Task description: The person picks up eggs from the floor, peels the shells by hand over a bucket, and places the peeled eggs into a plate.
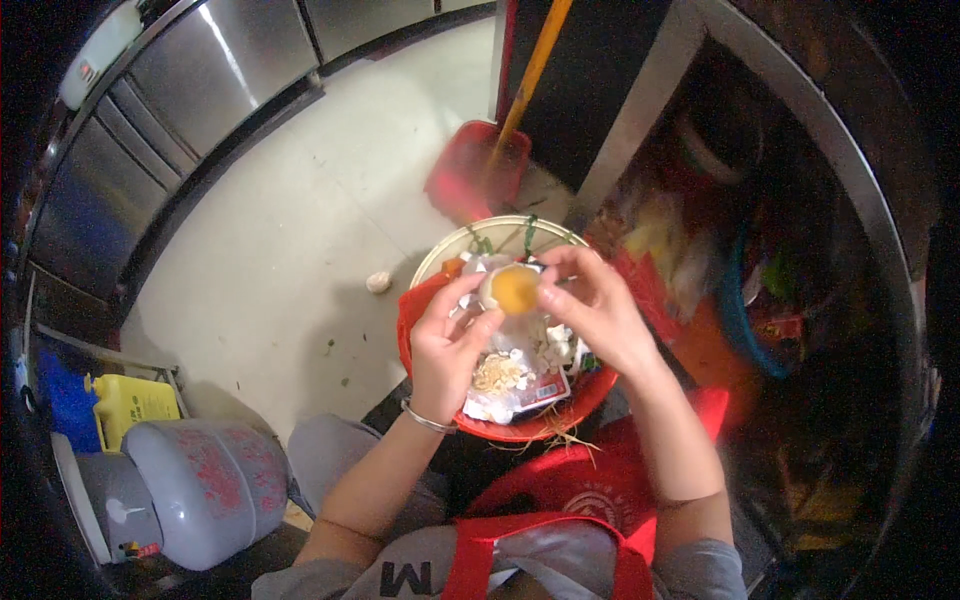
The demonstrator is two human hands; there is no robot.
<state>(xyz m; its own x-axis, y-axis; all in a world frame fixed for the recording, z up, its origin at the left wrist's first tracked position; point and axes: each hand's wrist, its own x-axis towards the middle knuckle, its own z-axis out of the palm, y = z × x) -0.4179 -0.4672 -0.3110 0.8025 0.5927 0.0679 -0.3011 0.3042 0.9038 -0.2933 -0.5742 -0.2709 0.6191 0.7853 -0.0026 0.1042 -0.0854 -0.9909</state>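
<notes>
Between my two hands is a round, blurred white-and-yellow object (514,290), which looks like an opened egg. My left hand (446,345) grips its pale left side with thumb and fingers; a metal bangle is on that wrist. My right hand (596,304) has its thumb and fingertips on the right side. Both hands are above a waste bin (431,259) with a pale rim, partly covered by a red bag (411,319). White shell-like bits (559,345), tan scraps (499,373) and a package with printing (551,392) lie in it.
A red dustpan (476,169) with a yellow handle stands beyond the bin. One small pale lump (379,282) lies on the tiled floor. To the left are a grey gas cylinder (214,487) and a yellow jug (139,405); at right, a blue-rimmed container (739,322) stands under a metal frame.
</notes>
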